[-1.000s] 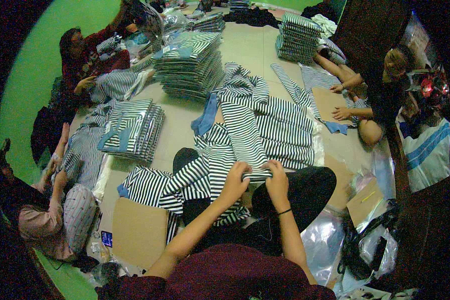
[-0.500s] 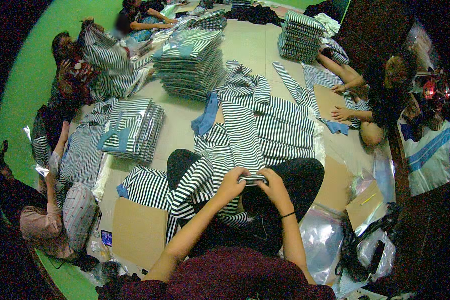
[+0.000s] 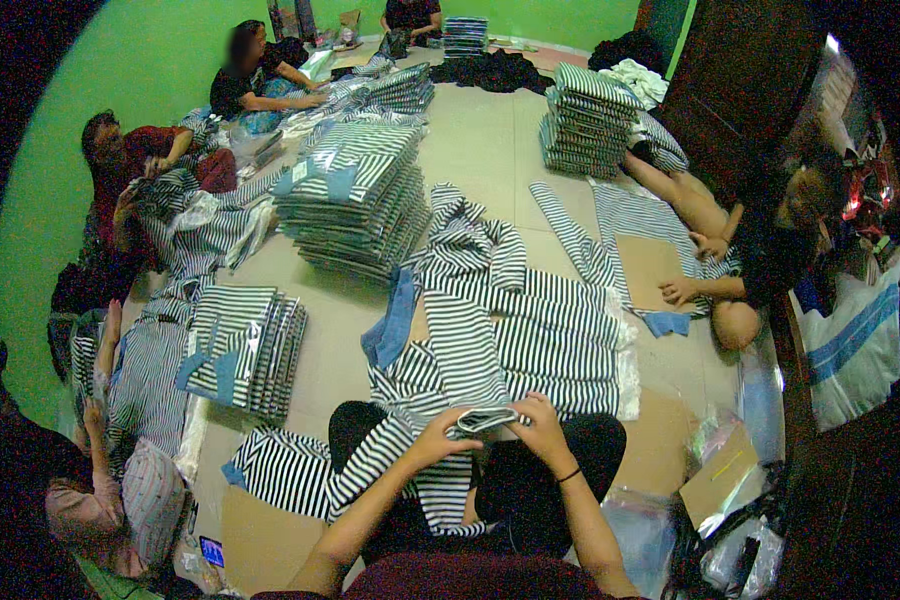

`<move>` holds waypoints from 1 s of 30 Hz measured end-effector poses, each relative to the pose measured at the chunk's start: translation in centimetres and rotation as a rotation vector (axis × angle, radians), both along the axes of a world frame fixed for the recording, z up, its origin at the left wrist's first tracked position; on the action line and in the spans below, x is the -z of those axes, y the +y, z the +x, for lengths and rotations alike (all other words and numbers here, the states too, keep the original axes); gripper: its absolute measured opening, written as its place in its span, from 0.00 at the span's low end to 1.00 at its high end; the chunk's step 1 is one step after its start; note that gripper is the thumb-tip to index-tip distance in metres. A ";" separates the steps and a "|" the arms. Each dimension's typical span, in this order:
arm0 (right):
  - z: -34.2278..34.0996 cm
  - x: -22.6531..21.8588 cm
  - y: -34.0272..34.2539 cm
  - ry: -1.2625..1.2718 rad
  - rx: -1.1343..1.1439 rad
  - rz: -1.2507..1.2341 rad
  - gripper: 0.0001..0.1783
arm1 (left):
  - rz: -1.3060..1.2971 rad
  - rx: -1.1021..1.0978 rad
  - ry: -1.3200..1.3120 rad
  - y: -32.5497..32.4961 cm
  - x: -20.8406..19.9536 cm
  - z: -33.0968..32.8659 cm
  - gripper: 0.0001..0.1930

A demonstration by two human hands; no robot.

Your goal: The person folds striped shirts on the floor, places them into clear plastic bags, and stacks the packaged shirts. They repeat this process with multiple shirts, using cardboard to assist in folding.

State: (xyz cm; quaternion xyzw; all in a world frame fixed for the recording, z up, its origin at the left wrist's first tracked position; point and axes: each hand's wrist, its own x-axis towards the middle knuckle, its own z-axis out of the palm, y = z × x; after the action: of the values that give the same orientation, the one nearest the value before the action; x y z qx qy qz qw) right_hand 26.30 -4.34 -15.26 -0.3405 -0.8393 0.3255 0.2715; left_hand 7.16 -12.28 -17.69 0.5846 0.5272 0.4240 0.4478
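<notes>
A black-and-white striped shirt [image 3: 555, 335] with a blue denim collar [image 3: 390, 318] lies spread on the floor before me and over my crossed legs. One sleeve [image 3: 462, 345] runs toward me, and its end is pinched between both hands. My left hand [image 3: 438, 440] grips the left side of the cuff opening, thumb and fingers closed on it. My right hand [image 3: 538, 430] has hold of the right side, wearing a dark band at the wrist. Between the hands the cuff [image 3: 485, 419] gapes as a flat oval. A bit of brown cardboard [image 3: 419, 318] shows beside the collar.
Stacks of bagged striped shirts stand ahead [image 3: 355, 215], to the left [image 3: 240, 350] and at the far right [image 3: 588, 120]. Brown cardboard sheets [image 3: 270, 540] and clear plastic bags [image 3: 625, 535] lie beside me. Several co-workers sit around, one smoothing a shirt on cardboard [image 3: 645, 272] at right.
My view has tilted up, so the scene sits lower. Both hands still hold the cuff, which now opens wider between them. The left co-worker has lowered a raised striped garment.
</notes>
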 end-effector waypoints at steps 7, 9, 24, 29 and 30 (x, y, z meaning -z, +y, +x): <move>-6.9 2.7 13.2 0.123 0.103 -0.408 0.18 | -0.152 -0.362 -0.334 11.4 4.5 -4.0 0.09; -8.8 5.0 17.1 0.218 0.083 -0.356 0.19 | -0.183 -0.352 -0.381 15.3 5.6 -5.4 0.08; -16.2 12.8 29.0 0.040 0.423 -0.101 0.19 | 0.009 -0.467 0.840 30.6 11.7 -11.0 0.12; -15.7 10.5 28.9 0.028 -0.216 0.193 0.26 | 0.223 -0.526 0.727 29.9 10.4 -11.2 0.12; -15.6 10.1 28.9 -0.092 -0.389 0.071 0.30 | 0.272 -0.506 0.691 29.5 9.9 -11.2 0.12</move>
State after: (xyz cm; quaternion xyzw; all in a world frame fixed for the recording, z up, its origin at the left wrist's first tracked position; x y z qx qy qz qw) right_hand 10.71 24.56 -25.38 -0.1770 -0.9116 0.3262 0.1766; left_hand -4.07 17.24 -27.58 0.5981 0.7116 0.3656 0.0469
